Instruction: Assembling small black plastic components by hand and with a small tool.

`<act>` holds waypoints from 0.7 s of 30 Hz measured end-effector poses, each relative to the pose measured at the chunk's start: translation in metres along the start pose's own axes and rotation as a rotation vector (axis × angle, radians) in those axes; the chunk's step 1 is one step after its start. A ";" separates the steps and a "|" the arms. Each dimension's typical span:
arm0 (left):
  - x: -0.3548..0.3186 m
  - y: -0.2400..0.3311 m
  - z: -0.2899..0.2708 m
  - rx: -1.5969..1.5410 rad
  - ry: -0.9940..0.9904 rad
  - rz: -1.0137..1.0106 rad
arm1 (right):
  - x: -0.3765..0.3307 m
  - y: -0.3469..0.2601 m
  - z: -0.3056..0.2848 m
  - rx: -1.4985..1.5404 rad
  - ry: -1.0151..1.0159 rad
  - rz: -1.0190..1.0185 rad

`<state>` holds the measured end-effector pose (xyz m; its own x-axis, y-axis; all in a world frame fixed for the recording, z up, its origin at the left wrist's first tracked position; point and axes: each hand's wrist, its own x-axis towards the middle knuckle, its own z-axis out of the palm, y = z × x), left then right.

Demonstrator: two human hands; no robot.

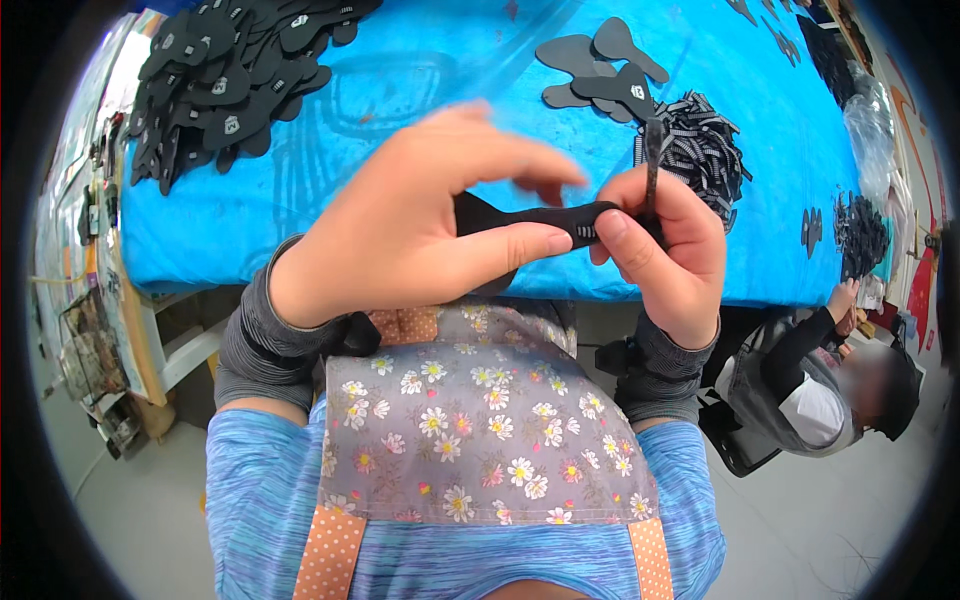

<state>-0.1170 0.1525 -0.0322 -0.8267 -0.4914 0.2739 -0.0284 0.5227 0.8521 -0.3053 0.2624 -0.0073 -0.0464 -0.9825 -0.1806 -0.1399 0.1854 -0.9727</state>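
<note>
a matte black piece (545, 214) with a small pale ribbed mark sits at centre, between both hands. the right hand's (680, 245) grip pinches its end; the left hand's (395, 220) is parted, thumb against it, whether gripping i cannot tell. the blue counter (430, 90) carries dark cutouts (225, 85) toward ten o'clock, small strips (695, 155) at two; a seated person (790, 385) past three.

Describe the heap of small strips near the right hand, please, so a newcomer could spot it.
Find the blue tablecloth, then look just beyond the right hand. There lies the heap of small strips, narrow and dark with pale marks, unlike the larger, rounded black pieces to its upper left.
</note>
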 end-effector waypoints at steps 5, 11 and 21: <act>0.001 0.010 0.008 -0.628 -0.001 -0.541 | 0.008 0.017 0.012 0.056 0.336 -0.360; 0.000 0.008 0.013 -0.543 0.108 -0.458 | 0.007 0.017 0.012 -0.209 0.245 -0.337; 0.000 -0.001 0.017 -0.311 0.156 -0.293 | 0.012 0.014 0.020 -0.028 0.292 -0.146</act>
<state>-0.1268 0.1639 -0.0402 -0.7136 -0.6991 0.0452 -0.0585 0.1237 0.9906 -0.2878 0.2528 -0.0256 -0.3048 -0.9523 0.0136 -0.1930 0.0477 -0.9800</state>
